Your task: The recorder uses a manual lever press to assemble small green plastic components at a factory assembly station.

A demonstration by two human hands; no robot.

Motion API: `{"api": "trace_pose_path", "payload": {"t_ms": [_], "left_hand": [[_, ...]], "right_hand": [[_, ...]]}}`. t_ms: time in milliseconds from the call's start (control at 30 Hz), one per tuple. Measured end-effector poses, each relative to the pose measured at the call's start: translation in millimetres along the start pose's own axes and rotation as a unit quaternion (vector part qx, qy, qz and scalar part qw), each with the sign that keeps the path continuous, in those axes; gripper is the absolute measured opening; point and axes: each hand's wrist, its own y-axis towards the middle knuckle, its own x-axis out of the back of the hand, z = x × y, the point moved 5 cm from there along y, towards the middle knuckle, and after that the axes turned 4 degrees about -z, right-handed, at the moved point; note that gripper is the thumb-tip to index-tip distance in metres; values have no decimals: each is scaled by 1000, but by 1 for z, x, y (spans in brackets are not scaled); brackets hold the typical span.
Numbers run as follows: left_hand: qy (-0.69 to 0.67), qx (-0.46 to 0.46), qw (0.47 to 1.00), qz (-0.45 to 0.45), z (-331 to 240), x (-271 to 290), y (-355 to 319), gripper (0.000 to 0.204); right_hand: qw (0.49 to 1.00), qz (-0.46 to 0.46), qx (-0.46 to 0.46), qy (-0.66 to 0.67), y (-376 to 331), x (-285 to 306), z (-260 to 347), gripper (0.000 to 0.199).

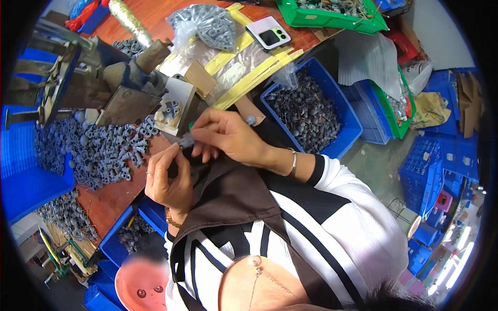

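My right hand point(228, 137) pinches a small grey plastic part point(187, 140) and a thin tool at the edge of the wooden workbench point(116, 194). My left hand point(168, 179) is just below it, fingers curled up toward the same part and touching it. A heap of grey plastic parts point(98, 147) lies on the bench to the left of my hands. A metal press fixture point(171, 109) with a grey part seated in it stands right behind my hands.
A blue bin of grey parts point(311, 111) sits to my right. A bag of parts point(205, 23), a pink folding phone point(268, 32) and yellow strips point(259, 72) lie farther back. Green trays point(332, 15) and blue crates point(430, 171) surround the bench.
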Motion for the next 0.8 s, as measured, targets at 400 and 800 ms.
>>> {"api": "trace_pose_path", "payload": {"t_ms": [400,800], "left_hand": [[-91,153,981,-81,47,31,3,9],[40,122,980,-155,59,47,10,15]], "right_hand": [[956,76,-23,-281,27,7,27,32],[934,11,163,-318,43,19,30,21]]}}
